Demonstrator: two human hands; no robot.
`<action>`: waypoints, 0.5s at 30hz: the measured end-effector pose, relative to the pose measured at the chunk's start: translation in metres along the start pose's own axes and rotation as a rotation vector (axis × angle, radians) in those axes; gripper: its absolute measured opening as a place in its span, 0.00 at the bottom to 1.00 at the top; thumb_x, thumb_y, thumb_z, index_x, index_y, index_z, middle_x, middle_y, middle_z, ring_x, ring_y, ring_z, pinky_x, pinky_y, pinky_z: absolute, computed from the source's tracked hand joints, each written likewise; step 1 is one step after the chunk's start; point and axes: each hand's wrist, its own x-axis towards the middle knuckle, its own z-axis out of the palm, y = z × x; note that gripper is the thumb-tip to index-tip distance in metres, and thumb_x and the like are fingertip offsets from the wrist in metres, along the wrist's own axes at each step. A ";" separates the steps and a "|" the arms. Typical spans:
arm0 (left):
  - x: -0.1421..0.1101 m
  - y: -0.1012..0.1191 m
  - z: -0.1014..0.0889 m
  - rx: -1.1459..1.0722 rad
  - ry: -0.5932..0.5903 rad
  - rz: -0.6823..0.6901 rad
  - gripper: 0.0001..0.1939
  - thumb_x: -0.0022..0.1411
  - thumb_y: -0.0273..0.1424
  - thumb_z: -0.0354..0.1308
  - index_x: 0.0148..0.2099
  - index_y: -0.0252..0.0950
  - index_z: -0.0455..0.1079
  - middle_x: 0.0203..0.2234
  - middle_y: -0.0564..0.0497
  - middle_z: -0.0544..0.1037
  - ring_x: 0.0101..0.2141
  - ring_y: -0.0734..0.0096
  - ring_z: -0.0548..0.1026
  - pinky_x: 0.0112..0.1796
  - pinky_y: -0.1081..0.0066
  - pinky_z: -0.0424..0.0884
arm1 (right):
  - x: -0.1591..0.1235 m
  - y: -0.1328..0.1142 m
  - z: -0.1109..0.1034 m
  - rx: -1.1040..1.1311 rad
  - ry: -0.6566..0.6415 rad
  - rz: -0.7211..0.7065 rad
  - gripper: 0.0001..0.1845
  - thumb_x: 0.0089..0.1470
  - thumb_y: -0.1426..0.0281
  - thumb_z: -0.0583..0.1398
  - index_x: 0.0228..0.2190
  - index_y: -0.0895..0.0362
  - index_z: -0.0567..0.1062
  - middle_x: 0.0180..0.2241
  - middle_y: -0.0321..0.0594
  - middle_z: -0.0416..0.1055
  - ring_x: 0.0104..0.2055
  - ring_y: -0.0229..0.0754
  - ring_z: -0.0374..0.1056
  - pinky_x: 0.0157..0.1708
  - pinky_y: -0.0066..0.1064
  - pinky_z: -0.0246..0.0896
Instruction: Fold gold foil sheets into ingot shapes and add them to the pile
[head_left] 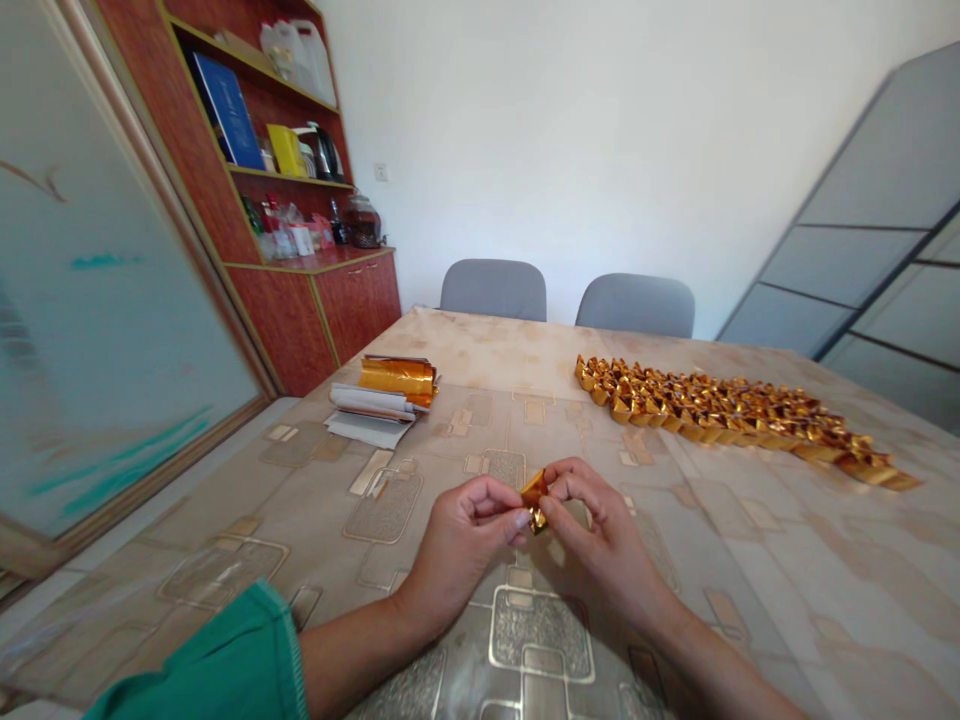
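Far left, a frosted panel [97, 270] is running out of frame, its smeared teal marks not readable. Next, a red-brown cabinet [296, 325] is getting cut off at the top; its shelves are holding a blue folder [229, 110], a yellow item [286, 150] and a kettle [327, 155], with the lower clutter too blurred to sort. On the table's left side, a gold foil roll [397, 378] is lying just beyond white-backed sheets [371, 420], count unclear. Your green sleeve [225, 660] is leaving frame at near left. Your left hand [465, 525] is pinching the small gold foil piece [533, 490] at near centre, thumb and fingers closed on its left side; your right hand [600, 525] is gripping its right side, fingertips narrow. Your fingers are hiding part of its folds. Your right forearm is running off the near edge. The patterned table [300, 540] is showing glossy blocks and lines. Beyond it, two grey chairs [493, 290] are standing by the white wall [525, 130], seats hidden. Far right, folded gold pieces [720, 405] are sitting in packed rows, overlapping too much to count. Grey panels [862, 190] are getting cut off behind.
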 end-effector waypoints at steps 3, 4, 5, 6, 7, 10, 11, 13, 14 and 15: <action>0.001 -0.002 -0.001 -0.003 -0.024 -0.045 0.10 0.49 0.31 0.69 0.29 0.33 0.72 0.21 0.53 0.77 0.23 0.76 0.72 0.26 0.77 0.66 | -0.001 0.003 0.000 -0.029 -0.031 0.005 0.10 0.60 0.69 0.62 0.26 0.54 0.75 0.37 0.36 0.71 0.43 0.42 0.67 0.43 0.33 0.58; 0.001 -0.003 -0.002 -0.007 -0.031 -0.058 0.10 0.49 0.31 0.69 0.30 0.33 0.71 0.21 0.53 0.77 0.23 0.76 0.72 0.26 0.77 0.66 | -0.001 0.004 0.000 -0.042 -0.037 0.005 0.10 0.60 0.69 0.63 0.26 0.53 0.75 0.37 0.36 0.71 0.43 0.42 0.67 0.44 0.33 0.58; 0.001 -0.003 -0.002 -0.010 -0.037 -0.072 0.11 0.49 0.32 0.70 0.30 0.33 0.71 0.21 0.53 0.77 0.23 0.76 0.72 0.26 0.78 0.66 | -0.001 0.005 0.001 -0.056 -0.040 0.006 0.10 0.59 0.69 0.63 0.26 0.53 0.75 0.37 0.35 0.71 0.43 0.42 0.67 0.44 0.32 0.57; 0.001 -0.004 -0.002 -0.012 -0.041 -0.085 0.11 0.49 0.32 0.70 0.30 0.33 0.71 0.21 0.53 0.77 0.23 0.77 0.72 0.26 0.78 0.66 | -0.001 0.005 0.001 -0.070 -0.044 0.009 0.10 0.59 0.69 0.64 0.26 0.53 0.76 0.36 0.35 0.71 0.43 0.42 0.67 0.44 0.33 0.57; 0.000 -0.004 -0.002 -0.018 -0.043 -0.098 0.12 0.49 0.33 0.70 0.30 0.32 0.71 0.21 0.53 0.77 0.23 0.77 0.72 0.27 0.78 0.66 | -0.001 0.006 0.001 -0.082 -0.046 0.012 0.10 0.59 0.69 0.64 0.25 0.53 0.76 0.36 0.35 0.71 0.42 0.42 0.67 0.43 0.33 0.57; -0.001 -0.004 -0.001 -0.071 -0.048 -0.154 0.16 0.48 0.35 0.72 0.32 0.31 0.72 0.22 0.53 0.77 0.23 0.77 0.73 0.27 0.78 0.67 | -0.001 0.005 0.000 -0.091 -0.055 0.031 0.11 0.60 0.68 0.63 0.25 0.53 0.76 0.36 0.36 0.72 0.42 0.43 0.67 0.43 0.33 0.58; -0.001 -0.004 0.000 -0.099 -0.047 -0.177 0.17 0.47 0.36 0.73 0.32 0.31 0.72 0.22 0.53 0.77 0.23 0.77 0.74 0.26 0.79 0.68 | -0.001 0.004 -0.001 -0.085 -0.059 0.031 0.11 0.60 0.67 0.63 0.25 0.53 0.76 0.36 0.37 0.72 0.42 0.43 0.67 0.43 0.33 0.58; -0.001 -0.002 0.001 -0.162 -0.027 -0.214 0.19 0.45 0.37 0.75 0.32 0.31 0.71 0.23 0.53 0.77 0.23 0.78 0.74 0.27 0.79 0.69 | -0.001 0.002 -0.003 -0.061 -0.071 0.010 0.11 0.62 0.67 0.61 0.27 0.53 0.76 0.37 0.38 0.72 0.43 0.43 0.67 0.43 0.34 0.59; -0.001 -0.001 0.001 -0.195 -0.012 -0.225 0.21 0.43 0.38 0.76 0.31 0.31 0.71 0.23 0.54 0.77 0.23 0.78 0.75 0.27 0.79 0.70 | 0.000 0.001 -0.004 -0.049 -0.080 -0.003 0.11 0.63 0.66 0.60 0.28 0.53 0.76 0.38 0.38 0.72 0.43 0.43 0.68 0.44 0.34 0.59; 0.000 0.000 0.001 -0.228 0.002 -0.231 0.22 0.41 0.38 0.77 0.31 0.31 0.70 0.23 0.54 0.78 0.23 0.78 0.75 0.28 0.79 0.71 | 0.000 0.000 -0.005 -0.040 -0.087 -0.017 0.10 0.63 0.66 0.60 0.30 0.53 0.76 0.39 0.38 0.72 0.44 0.43 0.68 0.44 0.35 0.60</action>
